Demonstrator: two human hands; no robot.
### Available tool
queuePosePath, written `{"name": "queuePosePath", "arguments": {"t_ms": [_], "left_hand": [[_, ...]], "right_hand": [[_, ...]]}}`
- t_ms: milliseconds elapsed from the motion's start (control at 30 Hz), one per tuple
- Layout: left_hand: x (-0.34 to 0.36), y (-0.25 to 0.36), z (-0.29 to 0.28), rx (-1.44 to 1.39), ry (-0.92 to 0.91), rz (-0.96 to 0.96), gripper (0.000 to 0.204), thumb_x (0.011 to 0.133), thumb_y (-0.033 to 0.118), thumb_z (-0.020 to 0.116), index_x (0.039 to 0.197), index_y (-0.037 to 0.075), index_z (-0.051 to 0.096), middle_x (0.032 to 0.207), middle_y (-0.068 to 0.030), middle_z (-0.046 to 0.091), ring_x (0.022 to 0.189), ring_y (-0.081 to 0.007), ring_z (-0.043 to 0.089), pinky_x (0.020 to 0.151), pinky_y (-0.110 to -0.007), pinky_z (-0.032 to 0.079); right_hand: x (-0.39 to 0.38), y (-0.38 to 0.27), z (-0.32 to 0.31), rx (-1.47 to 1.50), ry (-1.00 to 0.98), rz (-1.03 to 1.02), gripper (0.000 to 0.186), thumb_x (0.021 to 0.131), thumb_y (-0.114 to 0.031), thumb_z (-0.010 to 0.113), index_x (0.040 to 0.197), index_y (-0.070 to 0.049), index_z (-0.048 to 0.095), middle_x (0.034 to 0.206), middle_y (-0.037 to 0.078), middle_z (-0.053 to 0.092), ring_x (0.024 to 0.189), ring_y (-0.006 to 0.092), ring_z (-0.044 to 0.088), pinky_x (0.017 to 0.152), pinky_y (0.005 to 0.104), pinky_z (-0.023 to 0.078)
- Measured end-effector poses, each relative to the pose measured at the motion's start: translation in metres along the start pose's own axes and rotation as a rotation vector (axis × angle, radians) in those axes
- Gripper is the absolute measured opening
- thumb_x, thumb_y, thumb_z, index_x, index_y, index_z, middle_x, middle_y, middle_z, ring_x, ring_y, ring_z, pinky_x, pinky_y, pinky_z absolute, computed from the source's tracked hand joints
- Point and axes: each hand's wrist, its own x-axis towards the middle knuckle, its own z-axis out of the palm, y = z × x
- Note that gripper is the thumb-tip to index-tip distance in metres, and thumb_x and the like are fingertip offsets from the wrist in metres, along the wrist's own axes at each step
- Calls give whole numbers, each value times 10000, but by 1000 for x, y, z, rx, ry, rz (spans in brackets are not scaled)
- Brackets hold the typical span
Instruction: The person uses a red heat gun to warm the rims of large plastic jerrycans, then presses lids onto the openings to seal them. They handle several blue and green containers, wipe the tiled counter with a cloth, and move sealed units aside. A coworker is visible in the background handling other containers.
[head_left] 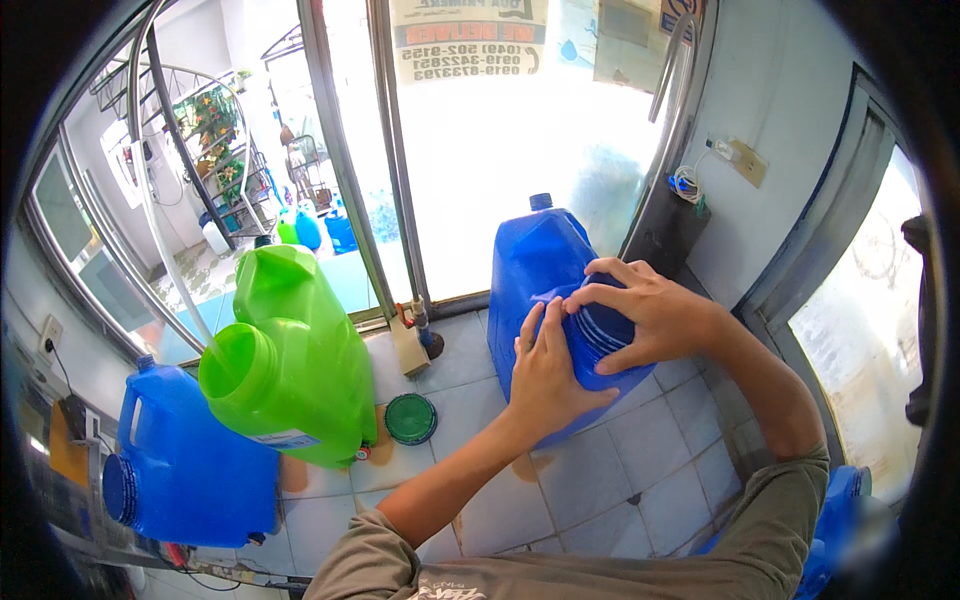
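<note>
While the right hand (660, 312) clasps the dark cap (606, 328), the left hand (546, 375) rests spread left of it on the blue jug (532, 252).

Landmark: the large blue plastic container (540, 255). Beyond it, on the clear glass door (480, 150), a pale rectangular sheet (470, 65) bears mirror-reversed words, one line on an orange-red band, above rows of digits. Left of it, the bright-green plastic container (330, 350) carries a white label (285, 440), its lettering too small to read. Nearest the viewer, pale print (450, 592) marks the olive-grey fabric shirt (600, 575), partly cut off.
</note>
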Motion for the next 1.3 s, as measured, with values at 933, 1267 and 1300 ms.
{"name": "queuePosePath", "arguments": {"t_ms": [933, 1267, 1300], "left_hand": [[88, -45, 16, 29, -124, 123, 1228, 518, 427, 971, 1497, 12, 356, 1490, -215, 452, 1452, -472, 321, 1186, -534, 349], [87, -49, 22, 30, -72, 139, 1213, 518, 422, 977, 1488, 13, 375, 1477, -230, 472, 1451, -468, 333, 1180, -534, 356], [87, -49, 23, 29, -68, 141, 1212, 515, 422, 978, 1487, 15, 377, 1475, -231, 474, 1449, -470, 337, 1181, -533, 352]], "right_hand": [[-18, 56, 86, 169, 773, 340, 243, 970, -214, 673, 1072, -6, 746, 1083, 163, 718, 1073, 313, 668, 944, 418, 510], [7, 33, 77, 111, 822, 427, 86, 904, -40, 690, 867, 33, 716, 864, 195, 700, 858, 352, 675, 803, 450, 533], [9, 33, 82, 102, 829, 453, 84, 906, -40, 689, 867, 31, 712, 866, 193, 696, 863, 355, 670, 807, 454, 530]]}}
